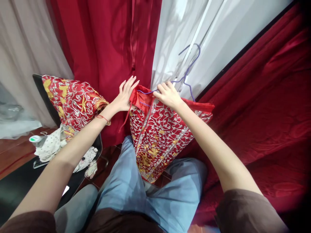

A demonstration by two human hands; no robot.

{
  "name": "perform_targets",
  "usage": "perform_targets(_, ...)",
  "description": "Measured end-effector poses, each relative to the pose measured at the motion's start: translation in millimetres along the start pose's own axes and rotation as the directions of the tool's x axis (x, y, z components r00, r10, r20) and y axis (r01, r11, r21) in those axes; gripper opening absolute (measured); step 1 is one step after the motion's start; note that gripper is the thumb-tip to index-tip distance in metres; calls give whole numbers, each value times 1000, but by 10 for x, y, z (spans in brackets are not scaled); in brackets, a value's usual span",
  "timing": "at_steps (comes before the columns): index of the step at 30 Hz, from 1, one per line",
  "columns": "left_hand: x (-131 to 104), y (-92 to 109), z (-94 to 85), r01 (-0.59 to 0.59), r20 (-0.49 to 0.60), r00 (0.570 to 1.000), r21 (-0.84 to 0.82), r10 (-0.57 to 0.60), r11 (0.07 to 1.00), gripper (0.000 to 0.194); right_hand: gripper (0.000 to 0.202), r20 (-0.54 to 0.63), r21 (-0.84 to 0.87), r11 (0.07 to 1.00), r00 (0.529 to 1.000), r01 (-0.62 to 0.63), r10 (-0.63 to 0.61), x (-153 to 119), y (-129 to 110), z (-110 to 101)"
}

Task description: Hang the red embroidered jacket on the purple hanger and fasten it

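Observation:
A red embroidered skirt (167, 129) with silver swirls and gold motifs hangs in front of my knees. Its plain red waistband (202, 106) is at the top, with a thin red tie string (125, 119) dangling at the left. A purple wire hanger (188, 71) runs partly inside the waistband, its hook pointing up and away. My left hand (126, 95) holds the left end of the waistband, fingers stretched upward and the thumb side against the cloth. Closed over the middle of the waistband, my right hand (168, 94) grips it beside the hanger wire.
Left of me, another red embroidered garment (75, 100) drapes over a black chair (39, 85). On the black seat lie a white dotted cloth (50, 145), a green-lidded container (36, 139) and a white pouch (87, 158). Red curtains (97, 38) and white curtains (170, 32) hang ahead; more red cloth (272, 113) is at right.

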State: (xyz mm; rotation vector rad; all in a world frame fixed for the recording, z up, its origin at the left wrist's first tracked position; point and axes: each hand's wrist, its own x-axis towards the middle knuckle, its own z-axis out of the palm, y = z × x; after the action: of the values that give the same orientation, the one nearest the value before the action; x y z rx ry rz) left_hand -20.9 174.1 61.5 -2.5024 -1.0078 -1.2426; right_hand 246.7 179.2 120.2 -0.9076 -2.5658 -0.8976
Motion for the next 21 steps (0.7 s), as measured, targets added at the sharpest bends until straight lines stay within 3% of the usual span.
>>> perform_targets(4, 174, 203, 19, -28, 33, 999, 5, 28, 1000, 109, 25, -16, -23, 999, 1000, 22, -22, 0, 2, 24)
perform_targets(7, 377, 268, 59, 38, 111, 993, 4, -38, 999, 93, 27, -31, -44, 998, 998, 47, -48, 6, 8, 21)
perform_targets(10, 542, 302, 169, 28, 178, 983, 40, -35, 999, 71, 28, -36, -39, 997, 997, 61, -63, 23, 10, -2)
perform_targets(14, 641, 391, 296, 62, 201, 976, 91, -80, 994, 54, 32, -49, -44, 996, 995, 81, -83, 54, 11, -31)
perform_targets(21, 634, 548, 123, 140, 367, 911, 156, -189, 978, 45, 39, -96, -56, 991, 987, 124, -128, 89, -13, -46)
